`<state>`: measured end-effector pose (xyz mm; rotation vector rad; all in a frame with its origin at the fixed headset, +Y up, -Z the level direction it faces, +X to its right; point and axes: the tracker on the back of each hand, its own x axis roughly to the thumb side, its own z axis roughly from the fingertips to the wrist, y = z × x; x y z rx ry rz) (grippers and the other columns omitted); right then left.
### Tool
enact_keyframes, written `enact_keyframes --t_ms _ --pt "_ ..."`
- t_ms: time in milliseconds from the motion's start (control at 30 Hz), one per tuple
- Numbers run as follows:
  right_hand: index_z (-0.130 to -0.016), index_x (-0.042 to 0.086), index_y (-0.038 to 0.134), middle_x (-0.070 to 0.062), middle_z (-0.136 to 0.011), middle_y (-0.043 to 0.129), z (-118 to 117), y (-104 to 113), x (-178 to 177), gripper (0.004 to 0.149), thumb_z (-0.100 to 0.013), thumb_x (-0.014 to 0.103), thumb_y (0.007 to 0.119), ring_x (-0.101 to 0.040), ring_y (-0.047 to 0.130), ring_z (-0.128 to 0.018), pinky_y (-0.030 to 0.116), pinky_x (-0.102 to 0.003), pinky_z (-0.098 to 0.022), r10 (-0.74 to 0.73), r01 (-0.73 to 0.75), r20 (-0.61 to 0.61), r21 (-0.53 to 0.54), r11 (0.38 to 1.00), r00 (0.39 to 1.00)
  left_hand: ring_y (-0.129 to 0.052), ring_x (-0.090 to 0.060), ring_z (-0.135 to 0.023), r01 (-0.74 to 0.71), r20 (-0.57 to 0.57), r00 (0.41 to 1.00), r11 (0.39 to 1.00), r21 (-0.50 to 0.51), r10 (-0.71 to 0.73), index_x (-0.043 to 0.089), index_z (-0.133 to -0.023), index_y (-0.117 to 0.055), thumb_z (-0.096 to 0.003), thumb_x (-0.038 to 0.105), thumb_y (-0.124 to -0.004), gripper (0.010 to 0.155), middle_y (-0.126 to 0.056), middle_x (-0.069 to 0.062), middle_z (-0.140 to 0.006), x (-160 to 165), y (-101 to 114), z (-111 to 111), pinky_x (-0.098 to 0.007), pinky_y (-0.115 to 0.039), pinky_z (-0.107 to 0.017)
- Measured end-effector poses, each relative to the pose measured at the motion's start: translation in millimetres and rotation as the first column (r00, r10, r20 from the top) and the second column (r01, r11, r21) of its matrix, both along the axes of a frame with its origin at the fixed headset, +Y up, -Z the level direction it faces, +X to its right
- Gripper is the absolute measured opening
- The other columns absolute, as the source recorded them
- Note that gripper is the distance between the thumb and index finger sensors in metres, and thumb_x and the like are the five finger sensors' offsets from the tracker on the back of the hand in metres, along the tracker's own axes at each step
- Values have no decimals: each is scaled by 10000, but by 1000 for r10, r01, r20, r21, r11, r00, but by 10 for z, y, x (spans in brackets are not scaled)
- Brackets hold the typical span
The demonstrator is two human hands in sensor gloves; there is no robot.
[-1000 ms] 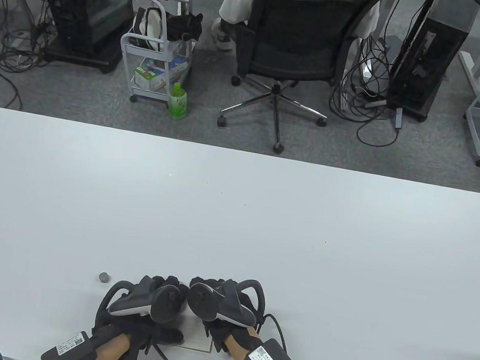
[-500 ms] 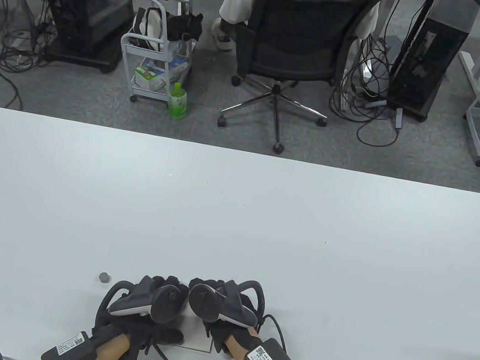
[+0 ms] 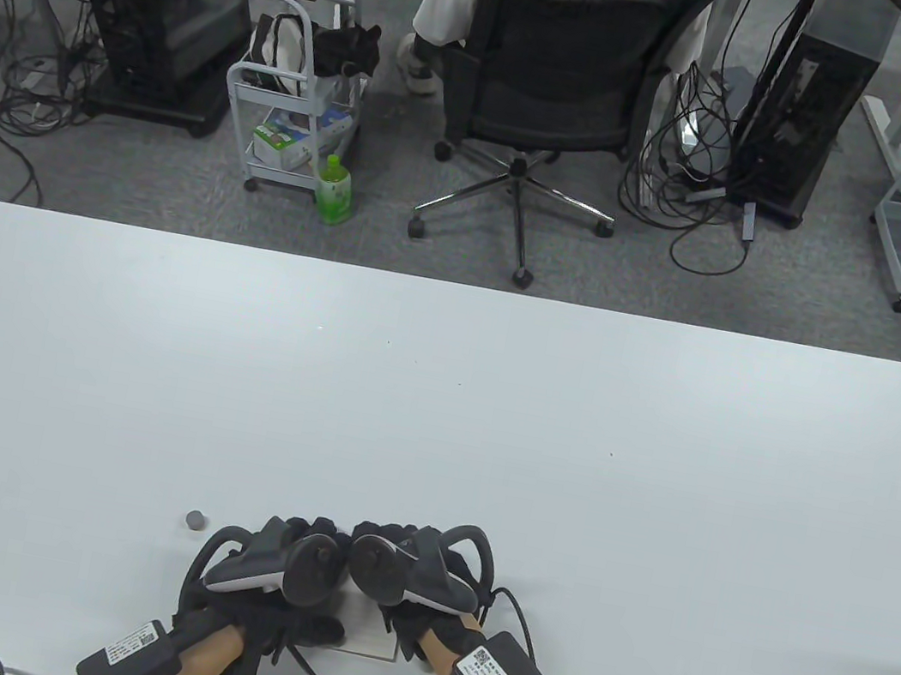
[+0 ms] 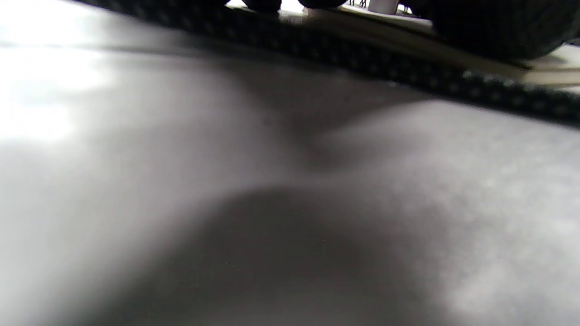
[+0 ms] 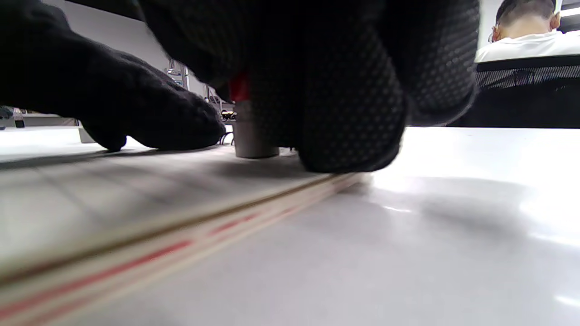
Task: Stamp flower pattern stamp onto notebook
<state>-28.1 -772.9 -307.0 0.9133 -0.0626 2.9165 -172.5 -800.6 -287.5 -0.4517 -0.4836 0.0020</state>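
- Since a second ago almost nothing has shifted: only the right forearm, with the black box strapped to it, has swung slightly leftward, while both hands stay low over the same spot at the near edge of the tabletop point(image 3: 438, 405).
- Farthest left lies a small grey round cap point(image 3: 194, 520), on the bare surface and a little apart from the hands.
- Next comes the left hand point(image 3: 269, 576), its tracker riding on top; it rests on the left part of the notebook point(image 3: 372, 642), and its wrist view shows dark gloved fingers point(image 4: 498, 27) lying on the pale paper edge. Its grip I cannot tell: the fingers are hidden under the tracker from above and blurred up close.
- Underneath, the notebook lies flat, mostly covered by both hands, with only its near right corner showing from above; the right wrist view shows a cream page and a red-striped edge.
- Beside it the right hand point(image 3: 416, 584), almost touching the left one, holds the flower pattern stamp point(image 5: 253, 136): its gloved fingers point(image 5: 349, 99) are closed around the upper part, where a red band peeks out.
- That stamp stands upright with its grey base down on the page, between the thumb on one side and the fingers on the other.
- Beyond the tabletop a person in white sits in a black office chair point(image 3: 563, 70), back turned.
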Motion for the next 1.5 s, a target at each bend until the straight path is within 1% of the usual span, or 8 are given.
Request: enact_keyframes --t_ms 67,200,267,400,500,667,1067,1500 --pt "-868 205 792 -183 -672 887 -3 13 -11 452 -419 255 777 -298 1047 -447 835 -508 -482 15 -15 16 -16 1000 1000 -285 -443 -1014 -1 1 1000 1000 -1 1 185 -1077 -286 -324 676 -658 973 -227 -123 -1138 0 0 -1 -634 -384 -678" --pt "-869 203 790 -177 -664 901 -2 43 39 457 -416 261 779 -301 1046 -454 834 -514 -470 -40 40 27 -6 999 999 -286 -442 -1014 1 1 1000 1000 0 -1 186 -1077 -285 -325 676 -655 972 -228 -124 -1137 2 -2 -1 -633 -384 -680" --pt "-875 200 787 -176 -675 903 -6 59 60 461 -418 261 782 -311 1045 -467 828 -521 -472 -40 41 34 -30 999 999 -287 -442 -1014 2 0 1000 1000 0 -2 187 -1077 -285 -325 676 -656 971 -228 -123 -1137 3 -2 0 -633 -384 -679" --pt "-875 205 787 -165 -680 909 13 136 86 461 -418 264 778 -309 1044 -473 825 -523 -467 -44 44 31 2 999 999 -285 -440 -1015 3 -1 1000 1000 0 -3 189 -1077 -283 -324 677 -654 971 -227 -122 -1138 2 -4 1 -632 -383 -681" --pt "-873 203 790 -165 -676 912 15 229 133 460 -416 263 781 -305 1046 -467 825 -522 -466 -89 89 41 18 996 995 -285 -442 -1014 3 -2 1000 1000 0 -3 188 -1077 -284 -324 676 -655 971 -226 -123 -1137 0 -5 0 -630 -400 -673" --pt "-867 199 798 -165 -667 918 3 273 220 458 -414 266 786 -301 1050 -457 830 -521 -458 -69 68 53 21 997 996 -285 -439 -1015 3 -2 1000 1000 0 -3 189 -1077 -283 -324 677 -654 971 -227 -122 -1137 0 -5 -1 -632 -383 -681" --pt "-861 205 804 -159 -660 927 23 158 280 458 -409 272 796 -295 1056 -452 835 -518 -455 -40 39 47 25 999 998 -280 -438 -1016 3 -2 1000 1000 0 -3 190 -1077 -279 -325 677 -651 970 -222 -120 -1137 0 -5 -1 -632 -380 -681" --pt "-866 205 798 -157 -670 922 11 115 269 459 -411 269 793 -301 1052 -466 825 -526 -469 -30 30 30 -4 1000 999 -276 -438 -1016 3 -2 1000 1000 0 -3 190 -1078 -274 -327 677 -649 970 -218 -120 -1137 0 -5 -1 -631 -378 -681"
